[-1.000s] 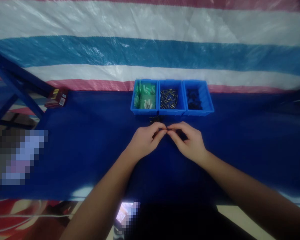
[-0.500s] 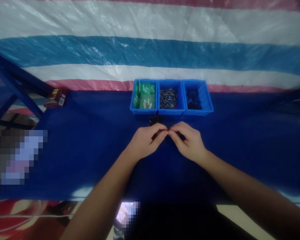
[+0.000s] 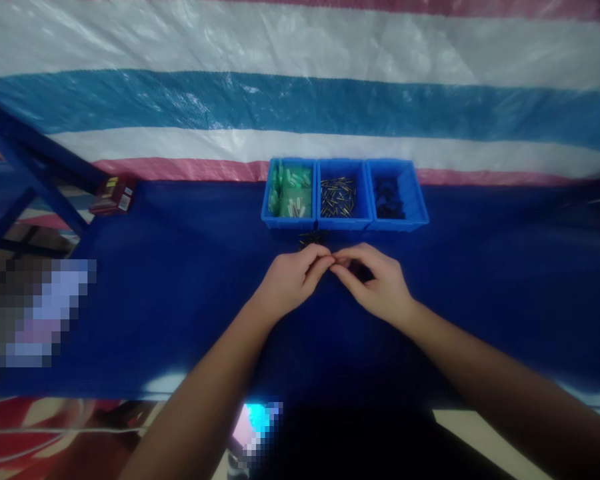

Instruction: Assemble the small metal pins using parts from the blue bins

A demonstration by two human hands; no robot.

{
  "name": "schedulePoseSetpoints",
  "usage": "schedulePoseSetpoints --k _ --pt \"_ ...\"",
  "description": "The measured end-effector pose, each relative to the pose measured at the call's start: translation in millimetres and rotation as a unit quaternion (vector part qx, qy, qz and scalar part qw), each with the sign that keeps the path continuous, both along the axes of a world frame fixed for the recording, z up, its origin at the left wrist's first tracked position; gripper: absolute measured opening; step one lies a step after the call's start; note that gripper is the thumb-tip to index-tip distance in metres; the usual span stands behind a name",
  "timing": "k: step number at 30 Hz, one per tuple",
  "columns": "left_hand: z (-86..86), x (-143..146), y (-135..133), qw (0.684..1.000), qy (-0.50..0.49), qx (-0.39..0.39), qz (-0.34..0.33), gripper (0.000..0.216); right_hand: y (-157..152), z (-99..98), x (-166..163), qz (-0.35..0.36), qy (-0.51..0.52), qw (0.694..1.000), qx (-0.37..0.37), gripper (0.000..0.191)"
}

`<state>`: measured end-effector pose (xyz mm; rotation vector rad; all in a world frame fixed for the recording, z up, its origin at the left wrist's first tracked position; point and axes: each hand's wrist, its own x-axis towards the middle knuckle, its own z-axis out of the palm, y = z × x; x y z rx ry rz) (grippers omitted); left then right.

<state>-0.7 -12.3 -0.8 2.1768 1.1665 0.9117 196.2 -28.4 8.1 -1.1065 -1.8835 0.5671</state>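
Observation:
My left hand and my right hand meet fingertip to fingertip over the blue cloth, just in front of three blue bins. Both hands are pinched shut; what they pinch is too small to make out. A small heap of dark pins lies on the cloth right behind my left fingers. The left bin holds green and white parts, the middle bin holds thin metal pins, and the right bin holds black parts.
The blue cloth covers the table. A striped tarp hangs behind it. A red box lies at the far left edge beside a blue metal frame.
The hands stay together at the same spot; the fingertips have shifted slightly against each other.

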Motion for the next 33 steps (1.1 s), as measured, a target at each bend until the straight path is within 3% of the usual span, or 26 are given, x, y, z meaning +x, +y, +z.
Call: schedulePoseSetpoints --k 8,17,33 --pt "3.2 -0.7 -0.3 1.000 -0.007 -0.004 -0.008 0.022 -1.4 1.7 -0.1 0.001 -0.017 1.000 0.014 0.004" --pt "1.1 1.9 -3.2 0.999 -0.036 0.039 -0.003 0.015 0.9 1.6 3.1 0.004 -0.046 0.999 -0.009 0.017" --pt "3.0 -0.4 -0.4 1.000 -0.025 0.006 -0.017 0.024 -1.0 0.5 3.0 0.003 -0.012 1.000 -0.005 0.007"
